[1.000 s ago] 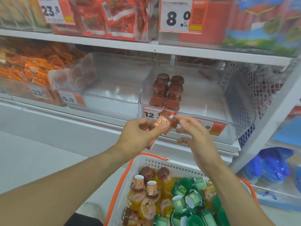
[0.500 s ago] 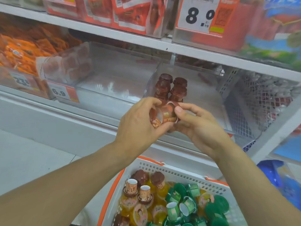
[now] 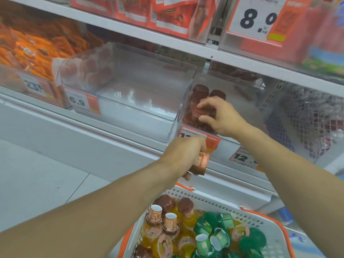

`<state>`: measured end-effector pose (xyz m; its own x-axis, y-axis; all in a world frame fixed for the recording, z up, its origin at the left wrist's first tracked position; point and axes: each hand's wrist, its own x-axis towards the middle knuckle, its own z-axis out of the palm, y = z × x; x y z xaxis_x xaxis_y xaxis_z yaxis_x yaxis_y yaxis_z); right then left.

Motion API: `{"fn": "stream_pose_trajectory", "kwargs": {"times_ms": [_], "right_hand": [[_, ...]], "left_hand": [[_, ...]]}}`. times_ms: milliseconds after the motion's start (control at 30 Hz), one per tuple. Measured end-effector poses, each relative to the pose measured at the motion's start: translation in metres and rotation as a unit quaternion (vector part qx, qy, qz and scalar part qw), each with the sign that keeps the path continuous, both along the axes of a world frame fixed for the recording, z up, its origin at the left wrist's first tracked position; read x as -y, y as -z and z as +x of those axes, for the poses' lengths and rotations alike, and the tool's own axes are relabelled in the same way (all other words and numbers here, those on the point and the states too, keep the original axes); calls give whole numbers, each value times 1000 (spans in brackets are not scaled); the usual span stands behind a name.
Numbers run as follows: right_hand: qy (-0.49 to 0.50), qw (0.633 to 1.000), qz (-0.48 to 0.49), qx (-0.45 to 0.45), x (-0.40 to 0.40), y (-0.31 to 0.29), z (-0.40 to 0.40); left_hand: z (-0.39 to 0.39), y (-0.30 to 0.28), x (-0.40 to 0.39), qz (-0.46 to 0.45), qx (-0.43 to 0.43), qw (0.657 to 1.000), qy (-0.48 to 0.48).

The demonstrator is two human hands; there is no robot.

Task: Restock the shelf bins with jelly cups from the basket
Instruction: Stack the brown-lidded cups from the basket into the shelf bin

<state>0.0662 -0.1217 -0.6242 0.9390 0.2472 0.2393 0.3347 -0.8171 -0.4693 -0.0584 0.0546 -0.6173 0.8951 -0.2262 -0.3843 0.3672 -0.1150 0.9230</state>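
Observation:
My right hand [image 3: 221, 117] reaches into the clear shelf bin [image 3: 183, 101] and grips a brown jelly cup [image 3: 200, 113] among the stacked brown cups [image 3: 200, 90] there. My left hand [image 3: 183, 155] holds another brown jelly cup [image 3: 200, 163] just below the bin's front price tag. The white basket with an orange rim [image 3: 214, 201] sits at the bottom, filled with brown, yellow and green jelly cups [image 3: 202, 233].
A larger clear bin [image 3: 130, 94] stands to the left of the brown-cup bin. Orange snack packs [image 3: 31, 51] fill the far-left bin. A wire mesh bin [image 3: 305, 116] is at the right. The upper shelf edge [image 3: 167, 41] overhangs the bins.
My hands have separated. The right hand moved up into the bin with one cup, while the left hand dropped below the bin front with the other cup.

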Motion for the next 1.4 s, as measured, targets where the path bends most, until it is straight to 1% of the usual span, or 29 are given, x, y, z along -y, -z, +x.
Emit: {"fn": "stream_pose_trajectory", "kwargs": {"times_ms": [100, 200, 333, 467, 533, 600, 633, 667, 733, 767, 800, 867, 933, 967, 1033, 1100, 1167, 1233, 1333, 1400], "right_hand": [[-7, 1000, 14, -8, 0, 7, 6], [-12, 1000, 13, 11, -3, 9, 7], [-5, 998, -29, 52, -7, 10, 5], [11, 997, -70, 24, -7, 2, 2], [13, 998, -43, 36, -8, -6, -7], [15, 997, 29, 72, -11, -17, -25], [-1, 996, 71, 57, -12, -24, -36], [-31, 992, 118, 6, -12, -32, -50], [-111, 965, 195, -136, -9, -42, -78], [-139, 951, 211, -179, -7, -46, -91], [-156, 945, 211, -197, -5, -46, -102], [-147, 955, 191, -174, -4, -41, -117], [-90, 971, 175, -138, -4, -33, -121], [-59, 969, 194, -140, -3, -30, -121], [-2, 946, 268, -183, 1, -31, -119], [34, 924, 300, -233, 6, -37, -119], [45, 912, 309, -267, 11, -40, -121], [41, 908, 305, -285, 15, -42, -122], [26, 926, 257, -275, 20, -46, -124], [17, 932, 251, -259, 22, -51, -124]], "left_hand": [[1, 3, 1, 2, -10, 1000, 16], [2, 5, 2, -4, -14, 1000, 26], [2, 8, 5, -17, -34, 999, 34], [4, 9, 5, -27, -37, 999, 26], [3, 8, 4, -39, -43, 998, 14], [3, 4, 1, -57, -58, 997, 3], [2, 1, 0, -69, -68, 995, -1], [1, -1, -1, -80, -77, 994, -5], [1, -4, 0, -90, -78, 993, -17], [1, -4, 1, -96, -72, 993, -24], [1, -6, 3, -107, -67, 992, -28], [-1, -11, 6, -150, -68, 986, -21], [-5, -17, 9, -194, -74, 978, -12], [-6, -19, 11, -207, -74, 976, -14], [-9, -22, 12, -214, -64, 974, -29], [-10, -24, 12, -190, -46, 980, -40], [-9, -23, 13, -163, -29, 985, -38], [-6, -21, 15, -164, -23, 986, -33], [-3, -19, 15, -159, -9, 986, -44], [-2, -18, 16, -157, -1, 986, -48]]}}
